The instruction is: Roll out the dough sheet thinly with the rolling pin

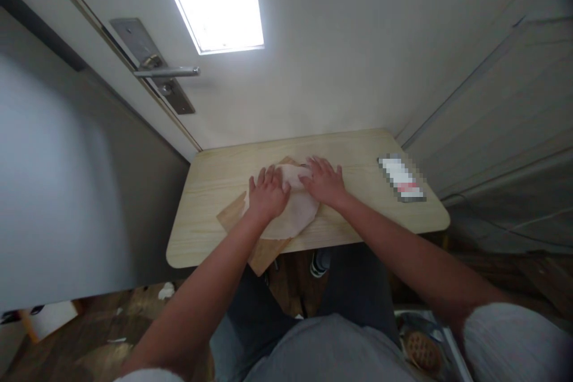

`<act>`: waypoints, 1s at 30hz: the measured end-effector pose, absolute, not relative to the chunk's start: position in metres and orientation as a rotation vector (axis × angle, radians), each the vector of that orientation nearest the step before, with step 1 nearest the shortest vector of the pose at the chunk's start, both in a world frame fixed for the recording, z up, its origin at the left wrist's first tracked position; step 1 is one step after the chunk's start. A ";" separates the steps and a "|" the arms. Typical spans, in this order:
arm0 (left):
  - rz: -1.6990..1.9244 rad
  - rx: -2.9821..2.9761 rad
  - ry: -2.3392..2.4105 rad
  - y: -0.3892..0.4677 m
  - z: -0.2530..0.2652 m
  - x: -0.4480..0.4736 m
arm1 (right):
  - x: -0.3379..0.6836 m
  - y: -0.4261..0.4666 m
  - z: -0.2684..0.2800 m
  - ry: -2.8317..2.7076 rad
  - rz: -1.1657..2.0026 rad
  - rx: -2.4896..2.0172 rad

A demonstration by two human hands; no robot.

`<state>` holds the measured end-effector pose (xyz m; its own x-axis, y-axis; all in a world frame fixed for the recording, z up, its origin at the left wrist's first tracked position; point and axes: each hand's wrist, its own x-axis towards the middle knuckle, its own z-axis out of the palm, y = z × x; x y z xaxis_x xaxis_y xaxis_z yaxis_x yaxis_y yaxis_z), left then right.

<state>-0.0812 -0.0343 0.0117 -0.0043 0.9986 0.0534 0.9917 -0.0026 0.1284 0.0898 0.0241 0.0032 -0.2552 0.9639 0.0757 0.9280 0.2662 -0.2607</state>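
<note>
A thin, pale, roundish sheet (293,215) lies over a brown wooden board or piece of cardboard (268,253); I cannot tell its material. My left hand (268,194) rests palm down on the sheet's left part, fingers spread. On its upper right edge lies my right hand (324,180), also flat with fingers apart. Corners of the brown piece stick out at the left, at the top and past the table's front edge.
The light wooden table (201,185) stands against a white door with a metal handle (168,71). A phone, blurred out, (401,178) lies at the table's right. Below right, a container holds a round lattice-patterned brown item (422,351).
</note>
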 end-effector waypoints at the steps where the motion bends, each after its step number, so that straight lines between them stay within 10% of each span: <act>1: 0.213 2.175 2.188 -0.038 0.014 -0.079 | 0.092 0.026 0.004 -2.302 0.235 -1.759; 30: 0.474 2.351 2.232 0.052 0.022 -0.085 | 0.064 0.092 -0.001 -2.181 0.115 -1.856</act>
<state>-0.0847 0.0524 0.0222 0.0343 0.9538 0.2985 0.9928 -0.0668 0.0994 0.0637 0.0919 -0.0009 -0.1392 0.9779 0.1561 0.9561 0.1738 -0.2360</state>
